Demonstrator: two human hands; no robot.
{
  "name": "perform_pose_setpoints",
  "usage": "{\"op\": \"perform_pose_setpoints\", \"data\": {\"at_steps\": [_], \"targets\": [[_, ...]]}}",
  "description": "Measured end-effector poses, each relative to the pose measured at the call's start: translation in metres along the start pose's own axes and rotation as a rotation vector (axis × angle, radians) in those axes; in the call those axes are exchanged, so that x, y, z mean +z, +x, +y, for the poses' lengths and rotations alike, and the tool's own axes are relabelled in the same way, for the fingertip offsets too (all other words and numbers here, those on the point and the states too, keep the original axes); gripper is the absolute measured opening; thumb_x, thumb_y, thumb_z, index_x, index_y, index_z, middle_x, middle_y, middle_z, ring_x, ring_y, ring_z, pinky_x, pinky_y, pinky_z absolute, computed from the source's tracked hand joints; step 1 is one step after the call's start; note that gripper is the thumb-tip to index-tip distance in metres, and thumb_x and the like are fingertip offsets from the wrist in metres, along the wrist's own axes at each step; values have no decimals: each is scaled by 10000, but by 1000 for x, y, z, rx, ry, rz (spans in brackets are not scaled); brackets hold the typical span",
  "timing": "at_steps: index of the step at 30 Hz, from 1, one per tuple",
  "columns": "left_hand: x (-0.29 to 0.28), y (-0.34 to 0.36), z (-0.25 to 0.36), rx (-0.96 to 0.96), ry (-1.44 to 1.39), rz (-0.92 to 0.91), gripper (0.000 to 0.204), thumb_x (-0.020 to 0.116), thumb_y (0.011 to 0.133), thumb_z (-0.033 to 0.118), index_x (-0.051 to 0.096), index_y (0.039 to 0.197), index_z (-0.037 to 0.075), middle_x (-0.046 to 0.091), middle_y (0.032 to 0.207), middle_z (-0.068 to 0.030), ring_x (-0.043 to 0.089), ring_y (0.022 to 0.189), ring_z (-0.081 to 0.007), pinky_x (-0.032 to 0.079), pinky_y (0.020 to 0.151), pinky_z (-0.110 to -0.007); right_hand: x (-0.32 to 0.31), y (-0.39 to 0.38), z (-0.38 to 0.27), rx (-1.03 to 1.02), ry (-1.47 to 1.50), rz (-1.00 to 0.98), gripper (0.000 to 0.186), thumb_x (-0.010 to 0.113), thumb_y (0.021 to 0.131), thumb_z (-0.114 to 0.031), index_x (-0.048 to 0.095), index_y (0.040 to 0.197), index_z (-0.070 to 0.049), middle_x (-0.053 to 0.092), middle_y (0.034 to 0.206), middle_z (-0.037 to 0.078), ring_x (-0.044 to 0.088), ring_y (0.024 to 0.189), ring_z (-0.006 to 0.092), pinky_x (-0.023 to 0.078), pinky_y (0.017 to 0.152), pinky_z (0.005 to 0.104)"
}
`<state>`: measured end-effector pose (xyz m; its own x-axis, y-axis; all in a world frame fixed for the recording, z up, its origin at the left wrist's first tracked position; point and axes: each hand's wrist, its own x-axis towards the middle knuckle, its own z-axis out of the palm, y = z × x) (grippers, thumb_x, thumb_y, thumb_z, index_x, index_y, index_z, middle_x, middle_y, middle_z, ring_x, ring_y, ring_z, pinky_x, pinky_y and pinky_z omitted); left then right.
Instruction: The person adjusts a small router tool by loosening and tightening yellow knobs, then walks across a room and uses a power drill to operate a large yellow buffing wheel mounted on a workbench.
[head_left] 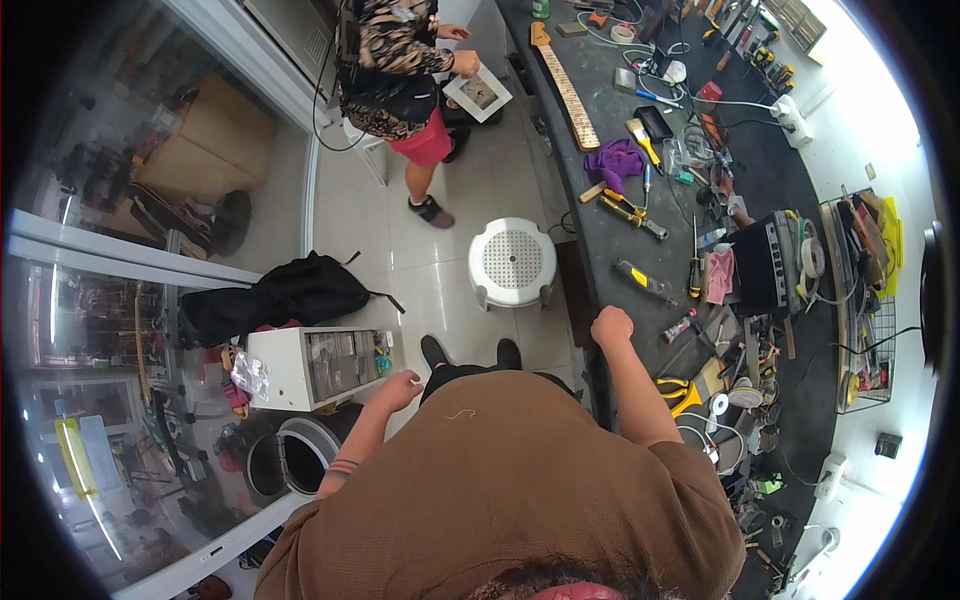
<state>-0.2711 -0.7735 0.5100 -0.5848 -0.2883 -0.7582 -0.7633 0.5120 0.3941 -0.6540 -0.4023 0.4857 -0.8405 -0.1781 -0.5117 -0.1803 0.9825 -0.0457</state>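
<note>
My right hand [612, 328] is closed at the near edge of the dark workbench [625, 370]; whatever is inside it, if anything, is hidden. A yellow rotary-style tool [642, 280] lies just beyond it, with a small tube [680, 325] to its right and yellow-handled pliers [678, 395] nearer my body. My left hand [400, 388] hangs beside my body with loosely bent, parted fingers and nothing visible in them. It is nearest a white cabinet [275, 365] with a glass front, on the left.
A white plastic stool [512, 262] stands ahead. Another person [395, 90] stands beyond, holding a framed panel [477, 93]. A guitar neck [560, 85], purple cloth [615, 160] and scattered tools cover the bench. A black bag [270, 295] lies left, near glass panels [90, 330].
</note>
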Motion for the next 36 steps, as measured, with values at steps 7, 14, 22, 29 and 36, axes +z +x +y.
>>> {"op": "perform_pose_setpoints", "data": {"at_steps": [7, 14, 22, 29, 36], "targets": [[-40, -9, 20, 22, 29, 66, 488, 680, 969, 333, 672, 1343, 19, 750, 1187, -222, 716, 1122, -375, 550, 997, -444, -5, -3, 1, -11, 0, -50, 290, 637, 915, -140, 792, 1121, -6, 774, 1185, 218, 750, 1143, 359, 619, 946, 431], [-113, -38, 31, 127, -24, 283, 431, 701, 988, 269, 660, 1333, 14, 743, 1190, -192, 717, 1107, -326, 558, 963, -413, -5, 50, -2, -219, 481, 99, 437, 635, 1010, -399, 691, 947, 30, 728, 730, 158, 719, 631, 298, 561, 708, 430], [-165, -94, 8, 96, -28, 383, 426, 718, 997, 198, 630, 1370, 11, 729, 1197, -179, 713, 1107, -309, 562, 969, -399, -142, 47, -226, -452, 1219, -580, 878, 618, 974, -724, 586, 1406, 40, 674, 1323, 154, 662, 1209, 275, 441, 1127, 407], [-209, -116, 7, 200, 5, 386, 411, 715, 984, 189, 641, 1346, 9, 701, 1230, -194, 707, 1099, -355, 556, 969, -415, -124, -2, -319, -226, 1903, -841, 934, 697, 932, -695, 456, 1539, -28, 619, 1416, 165, 629, 1281, 314, 411, 1184, 472], [-297, -123, 59, 388, -17, 38, 315, 703, 1007, 161, 675, 1270, -10, 764, 1123, -139, 723, 1095, -281, 548, 981, -367, -141, -71, -301, -247, 2293, -321, 610, 716, 984, -479, 557, 1400, -63, 672, 1302, 132, 646, 1226, 305, 501, 1092, 503]]}}
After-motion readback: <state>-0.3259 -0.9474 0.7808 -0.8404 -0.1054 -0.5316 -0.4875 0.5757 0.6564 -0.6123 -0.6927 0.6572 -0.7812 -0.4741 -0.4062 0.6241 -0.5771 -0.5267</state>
